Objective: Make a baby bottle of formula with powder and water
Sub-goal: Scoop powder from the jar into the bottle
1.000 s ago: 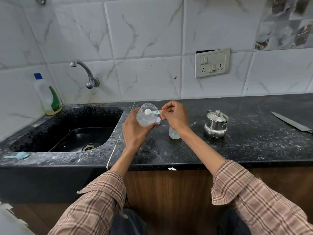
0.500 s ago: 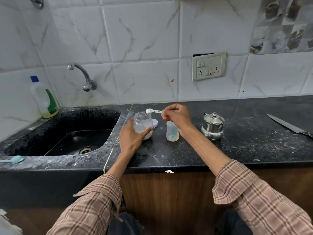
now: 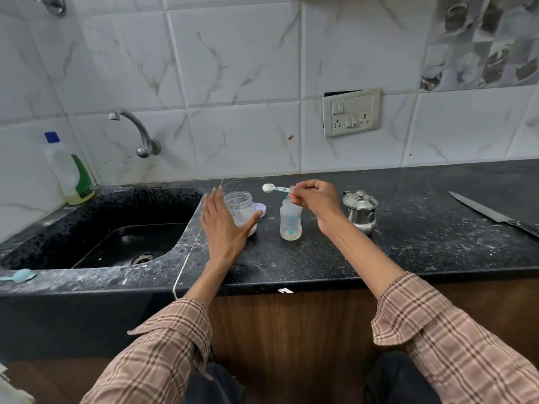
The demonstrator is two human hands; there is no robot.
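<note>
1. The black tabletop (image 3: 379, 252) carries the sink at 9 o'clock, a steel pot (image 3: 360, 211) at 3 o'clock.
2. The powder jar (image 3: 239, 209) stands open; the left hand (image 3: 224, 225), fingers spread wide, cups it loosely.
3. The baby bottle (image 3: 290, 221) stands upright, just below the right hand (image 3: 316, 199).
4. The right fingers pinch the scoop (image 3: 275, 188), handle level, heaped bowl at 9 o'clock. The bottle mouth lies toward 5 o'clock of that bowl, nearer the right hand.
5. No readable labels.

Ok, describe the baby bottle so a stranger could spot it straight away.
Start at the black sunken sink and move right along the dark speckled countertop. Past the clear plastic powder jar stands the small translucent baby bottle with teal and red prints, left of the lidded steel pot. Unlike the wide jar, it is narrow and waisted.
</note>
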